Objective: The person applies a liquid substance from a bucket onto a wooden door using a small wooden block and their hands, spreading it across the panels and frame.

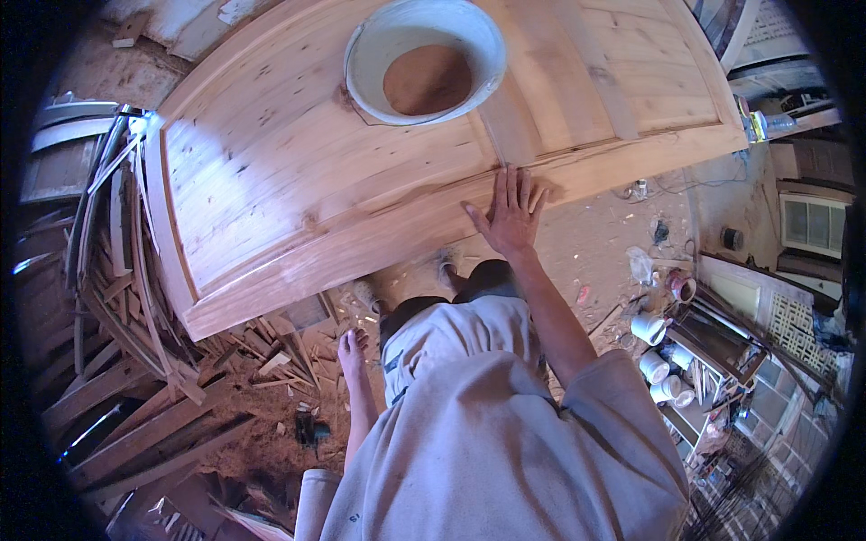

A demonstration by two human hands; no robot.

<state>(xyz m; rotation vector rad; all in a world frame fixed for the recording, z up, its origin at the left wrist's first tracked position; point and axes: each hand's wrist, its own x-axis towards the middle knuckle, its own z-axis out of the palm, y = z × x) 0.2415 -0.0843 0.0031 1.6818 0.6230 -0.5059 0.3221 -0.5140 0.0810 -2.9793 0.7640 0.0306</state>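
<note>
Wooden panel [289,171], knotty-grained, round whitish bucket [368,68], right hand [511,220] splayed on the panel, left hand [354,350] half-curled

The bucket [363,68] sits on the panel [271,198], with powder [428,79] in it. The right hand [512,219] is on the panel's near edge. The left hand [354,352] is off the panel. Wood strips [126,338] lie left, tubs [648,327] right.
</note>
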